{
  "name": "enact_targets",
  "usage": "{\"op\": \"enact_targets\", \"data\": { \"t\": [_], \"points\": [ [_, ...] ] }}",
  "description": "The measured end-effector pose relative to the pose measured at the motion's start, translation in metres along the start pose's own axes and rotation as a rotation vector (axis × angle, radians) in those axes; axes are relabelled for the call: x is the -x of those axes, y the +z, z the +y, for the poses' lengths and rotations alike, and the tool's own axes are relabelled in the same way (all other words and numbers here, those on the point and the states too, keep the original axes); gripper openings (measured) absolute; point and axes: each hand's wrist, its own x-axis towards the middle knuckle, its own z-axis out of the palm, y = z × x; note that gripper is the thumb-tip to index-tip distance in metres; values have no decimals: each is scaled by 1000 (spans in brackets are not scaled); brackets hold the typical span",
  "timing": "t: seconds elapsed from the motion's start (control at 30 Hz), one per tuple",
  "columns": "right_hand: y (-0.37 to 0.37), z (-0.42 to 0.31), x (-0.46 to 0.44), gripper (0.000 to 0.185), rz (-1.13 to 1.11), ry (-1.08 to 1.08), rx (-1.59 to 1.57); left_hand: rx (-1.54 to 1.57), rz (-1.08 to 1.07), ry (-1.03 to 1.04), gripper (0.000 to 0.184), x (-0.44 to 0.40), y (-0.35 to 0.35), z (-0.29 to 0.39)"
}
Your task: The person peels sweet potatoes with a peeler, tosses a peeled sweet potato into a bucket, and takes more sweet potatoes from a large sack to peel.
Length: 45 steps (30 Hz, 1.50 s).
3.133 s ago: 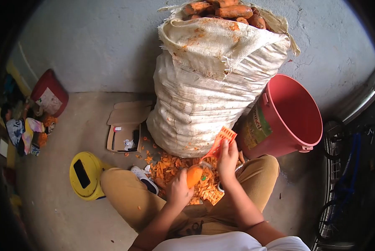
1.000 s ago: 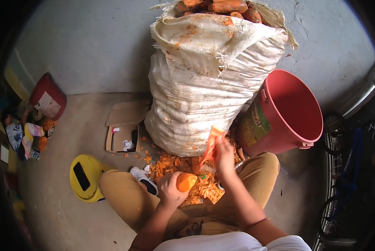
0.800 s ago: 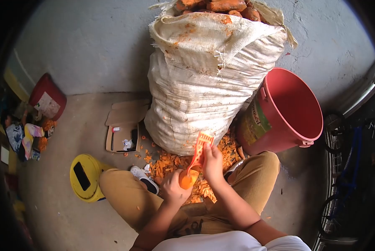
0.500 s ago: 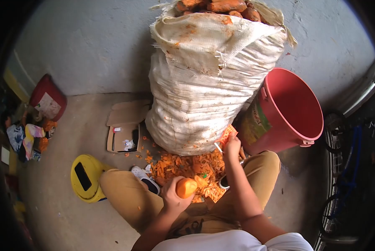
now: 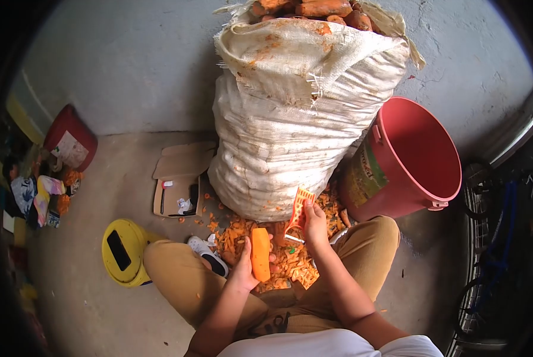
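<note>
My left hand is closed around a peeled orange carrot, held nearly upright over my lap. In my right hand is an orange peeler with a slotted handle, its blade end pointing down toward the carrot but apart from it. Below both hands a heap of orange peelings covers the floor between my feet. Just beyond stands a tall white woven sack, with unpeeled carrots showing at its open top.
A large red bucket leans to the right of the sack. On the left are a yellow bin with a dark phone on its lid and an open cardboard box. A bicycle stands at far right, a red container at far left.
The carrot has turned from end-on to lengthwise in my left hand. My right hand has moved left and slightly down, bringing the peeler closer to the carrot.
</note>
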Motion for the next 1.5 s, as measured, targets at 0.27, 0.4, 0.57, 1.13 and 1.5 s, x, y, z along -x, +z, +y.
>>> {"op": "enact_targets", "data": {
  "t": [0.27,0.4,0.57,1.13,1.5],
  "points": [
    [38,-15,32,22,-98,-193,180,99,-20,-138,46,-1,13,-1],
    [34,-30,33,21,-98,-122,77,32,4,-148,44,0,5,4],
    [-17,-19,16,25,-137,180,10,-333,237,33,39,-3,-6,1],
    [-105,-64,18,45,-175,339,-283,-1242,-103,290,58,-4,66,12],
    [-142,-191,-48,50,41,-335,-469,-1199,-70,546,33,-20,145,142]
  ]
}}
